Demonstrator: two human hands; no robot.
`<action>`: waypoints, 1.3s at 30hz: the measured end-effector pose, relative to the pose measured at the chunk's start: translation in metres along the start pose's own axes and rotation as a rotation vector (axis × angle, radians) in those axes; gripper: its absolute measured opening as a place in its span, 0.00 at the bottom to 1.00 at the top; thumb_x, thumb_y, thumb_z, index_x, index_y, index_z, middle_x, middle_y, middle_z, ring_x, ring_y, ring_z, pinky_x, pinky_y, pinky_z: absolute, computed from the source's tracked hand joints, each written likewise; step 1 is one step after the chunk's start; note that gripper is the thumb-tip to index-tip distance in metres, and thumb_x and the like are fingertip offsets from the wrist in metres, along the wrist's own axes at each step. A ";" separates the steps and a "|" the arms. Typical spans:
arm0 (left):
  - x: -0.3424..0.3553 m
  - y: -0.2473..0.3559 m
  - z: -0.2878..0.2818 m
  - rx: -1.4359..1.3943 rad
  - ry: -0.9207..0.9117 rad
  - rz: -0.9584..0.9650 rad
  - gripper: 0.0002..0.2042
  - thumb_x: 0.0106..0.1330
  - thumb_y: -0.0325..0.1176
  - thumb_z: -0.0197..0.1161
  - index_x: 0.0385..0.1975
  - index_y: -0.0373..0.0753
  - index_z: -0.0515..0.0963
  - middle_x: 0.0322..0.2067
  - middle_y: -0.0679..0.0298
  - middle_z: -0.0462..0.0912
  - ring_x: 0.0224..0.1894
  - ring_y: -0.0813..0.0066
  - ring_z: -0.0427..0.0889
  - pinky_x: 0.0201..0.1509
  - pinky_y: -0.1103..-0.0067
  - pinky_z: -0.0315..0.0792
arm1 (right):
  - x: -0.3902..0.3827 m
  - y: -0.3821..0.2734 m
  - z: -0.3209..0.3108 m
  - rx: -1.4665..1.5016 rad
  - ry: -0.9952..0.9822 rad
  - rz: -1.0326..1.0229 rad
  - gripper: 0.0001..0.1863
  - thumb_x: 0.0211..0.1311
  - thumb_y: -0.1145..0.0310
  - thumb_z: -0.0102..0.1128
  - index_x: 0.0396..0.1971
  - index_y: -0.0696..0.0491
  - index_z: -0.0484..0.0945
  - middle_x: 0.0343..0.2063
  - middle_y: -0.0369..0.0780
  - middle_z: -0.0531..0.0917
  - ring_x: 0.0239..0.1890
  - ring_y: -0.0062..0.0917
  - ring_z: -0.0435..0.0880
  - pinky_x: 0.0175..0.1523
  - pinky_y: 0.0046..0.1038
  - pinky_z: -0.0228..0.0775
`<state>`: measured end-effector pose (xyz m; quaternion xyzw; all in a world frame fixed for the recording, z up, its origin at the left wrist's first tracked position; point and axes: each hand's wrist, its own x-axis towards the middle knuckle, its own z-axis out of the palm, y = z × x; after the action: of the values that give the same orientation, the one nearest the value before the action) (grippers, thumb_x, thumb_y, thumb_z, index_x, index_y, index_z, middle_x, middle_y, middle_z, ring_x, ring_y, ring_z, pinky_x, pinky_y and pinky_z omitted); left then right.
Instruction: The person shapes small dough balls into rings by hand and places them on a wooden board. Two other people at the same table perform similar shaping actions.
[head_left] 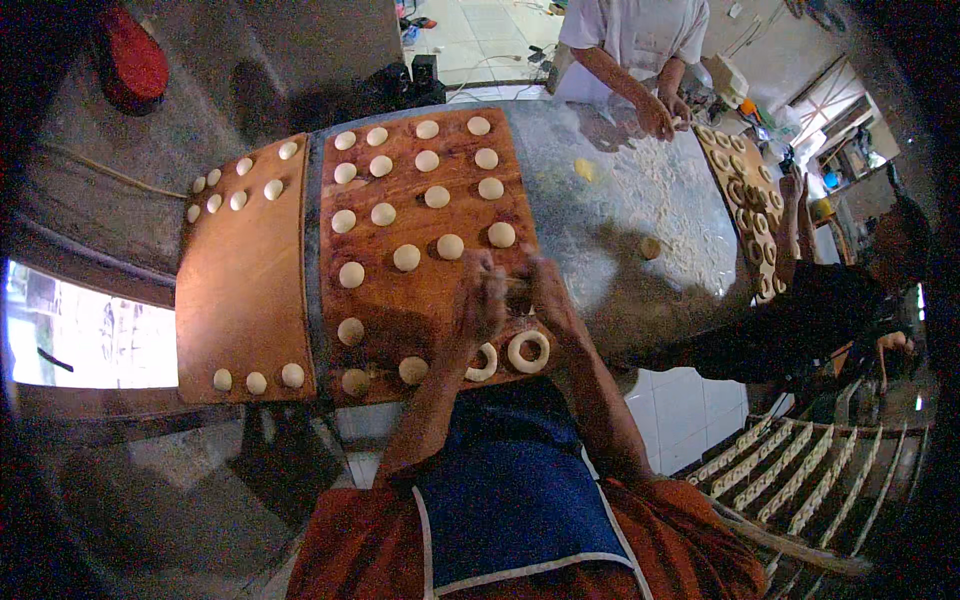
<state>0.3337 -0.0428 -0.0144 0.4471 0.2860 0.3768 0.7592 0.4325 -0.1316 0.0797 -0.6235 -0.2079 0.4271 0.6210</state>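
My left hand (483, 300) and my right hand (547, 288) face each other over the near right part of a reddish-brown wooden board (400, 325). Motion smears the fingers of both, and what lies between them, if anything, cannot be made out. Just below my hands lie two dough rings: one (529, 352) shows whole, and the other (482, 362) is partly covered by my left forearm. Pale round dough balls stand in loose rows on the board; the closest to my left hand is one ball (450, 246), with another (501, 235) just beyond my hands.
To the left, a lighter board (240, 310) carries several more dough balls. A floury metal tabletop (600, 240) stretches right, with a dough ball (650, 247) on it. A person in white (640, 50) handles dough opposite; another in dark clothes (800, 310) is at right, beside a board of rings (745, 190). Racks (800, 480) stand lower right.
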 end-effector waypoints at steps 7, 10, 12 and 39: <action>0.013 -0.002 -0.008 0.259 0.044 0.089 0.22 0.77 0.48 0.54 0.60 0.39 0.69 0.51 0.62 0.77 0.50 0.66 0.79 0.51 0.70 0.76 | 0.002 -0.015 0.027 -0.351 0.138 -0.174 0.30 0.78 0.48 0.52 0.61 0.60 0.74 0.47 0.44 0.83 0.43 0.34 0.83 0.48 0.37 0.76; 0.012 -0.002 -0.020 0.337 0.017 0.108 0.21 0.76 0.47 0.54 0.60 0.38 0.70 0.51 0.61 0.77 0.51 0.66 0.79 0.52 0.70 0.76 | 0.007 0.005 0.013 -0.588 -0.080 -0.024 0.31 0.79 0.45 0.49 0.61 0.59 0.74 0.47 0.41 0.82 0.44 0.33 0.83 0.50 0.37 0.77; 0.010 -0.003 -0.026 0.385 -0.001 0.121 0.21 0.76 0.47 0.54 0.60 0.38 0.70 0.51 0.61 0.78 0.51 0.66 0.79 0.52 0.70 0.76 | 0.016 0.031 0.003 -0.430 -0.122 0.002 0.28 0.77 0.48 0.53 0.60 0.58 0.74 0.49 0.43 0.82 0.48 0.33 0.82 0.52 0.36 0.77; -0.039 -0.011 -0.116 0.834 -0.205 0.370 0.19 0.75 0.40 0.58 0.59 0.35 0.71 0.54 0.58 0.80 0.56 0.61 0.80 0.59 0.68 0.75 | -0.037 0.161 0.027 -1.261 0.025 -1.040 0.37 0.67 0.74 0.62 0.74 0.60 0.58 0.63 0.57 0.71 0.64 0.57 0.71 0.64 0.49 0.70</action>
<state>0.2260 -0.0250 -0.0709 0.7925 0.2523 0.3125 0.4590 0.3472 -0.1677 -0.0599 -0.6843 -0.6649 -0.1197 0.2745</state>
